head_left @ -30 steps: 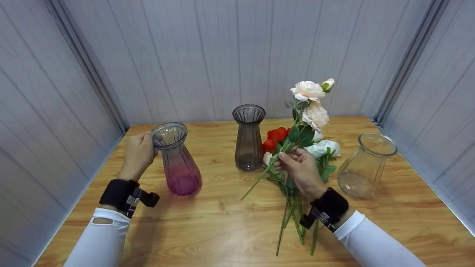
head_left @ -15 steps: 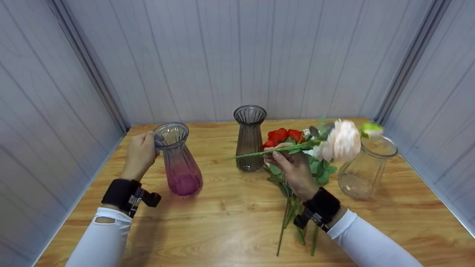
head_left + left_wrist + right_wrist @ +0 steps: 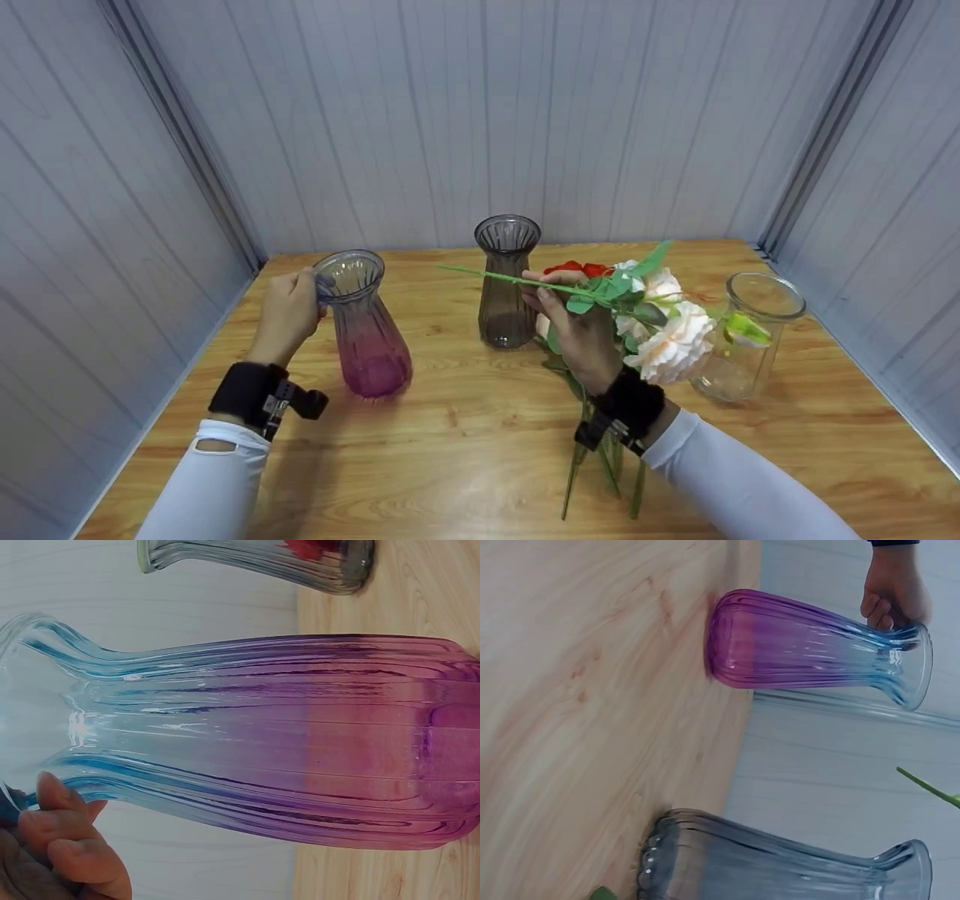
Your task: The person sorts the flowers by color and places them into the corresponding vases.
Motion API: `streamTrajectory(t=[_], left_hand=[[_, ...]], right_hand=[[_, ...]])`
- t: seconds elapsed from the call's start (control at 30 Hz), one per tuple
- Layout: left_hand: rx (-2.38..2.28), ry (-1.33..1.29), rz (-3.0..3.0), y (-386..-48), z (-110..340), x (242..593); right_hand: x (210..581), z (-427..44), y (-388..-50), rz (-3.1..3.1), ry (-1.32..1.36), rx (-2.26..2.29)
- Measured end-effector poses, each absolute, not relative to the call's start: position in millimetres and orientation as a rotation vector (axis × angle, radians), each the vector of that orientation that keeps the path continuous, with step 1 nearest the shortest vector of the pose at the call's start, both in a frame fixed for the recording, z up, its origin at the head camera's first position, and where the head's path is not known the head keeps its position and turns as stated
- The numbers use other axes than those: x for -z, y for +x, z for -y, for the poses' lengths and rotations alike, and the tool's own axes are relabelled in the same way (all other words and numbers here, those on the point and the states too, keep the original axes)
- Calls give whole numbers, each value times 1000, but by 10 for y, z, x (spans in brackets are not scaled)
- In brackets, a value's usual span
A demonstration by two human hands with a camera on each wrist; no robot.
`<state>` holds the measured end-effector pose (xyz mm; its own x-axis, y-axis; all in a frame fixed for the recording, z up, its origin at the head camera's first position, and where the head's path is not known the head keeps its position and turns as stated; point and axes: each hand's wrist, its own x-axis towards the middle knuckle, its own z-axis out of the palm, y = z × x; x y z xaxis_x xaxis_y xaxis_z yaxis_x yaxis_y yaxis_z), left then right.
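Note:
My left hand [image 3: 289, 311] grips the rim of a ribbed glass vase [image 3: 371, 345], bluish at the neck and pink-purple below, which stands on the table. Its curled fingers [image 3: 79, 840] show at the vase's mouth in the left wrist view. On the right, my right hand [image 3: 581, 337] pinches the green stem of a pale pink artificial flower [image 3: 675, 345]. That flower lies almost level, blooms to the right, its bare stem end [image 3: 461, 268] pointing left in front of the grey vase [image 3: 506, 300]. In the right wrist view only the stem tip [image 3: 922, 784] shows.
Red flowers [image 3: 574, 268] and white blooms lie behind the right hand, partly hidden. Their green stems [image 3: 570, 487] stretch toward the front of the wooden table. A clear glass vase [image 3: 765, 300] stands at the right. Grey panel walls [image 3: 375, 112] enclose the table's back and sides.
The right hand has moved slightly left and turned the pale pink flower from upright to nearly level, swinging its blooms right and down and its stem end up. The left hand keeps its hold.

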<state>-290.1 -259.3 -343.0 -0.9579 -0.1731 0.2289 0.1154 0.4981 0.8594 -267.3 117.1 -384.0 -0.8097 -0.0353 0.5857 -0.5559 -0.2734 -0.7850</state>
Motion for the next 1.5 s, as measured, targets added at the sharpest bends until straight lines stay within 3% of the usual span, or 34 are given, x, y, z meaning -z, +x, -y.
streamTrajectory(t=[0.63, 1.17, 1.5], left_hand=[[1431, 36, 2448, -2932, 2551, 3434], [1377, 32, 2458, -2944, 2495, 3450], [1405, 64, 2458, -2951, 2518, 3442]], right_hand=[[3438, -787, -2689, 1609, 817, -2125], [3328, -443, -2861, 1783, 907, -2008], [3312, -242, -2912, 2006, 822, -1749]])
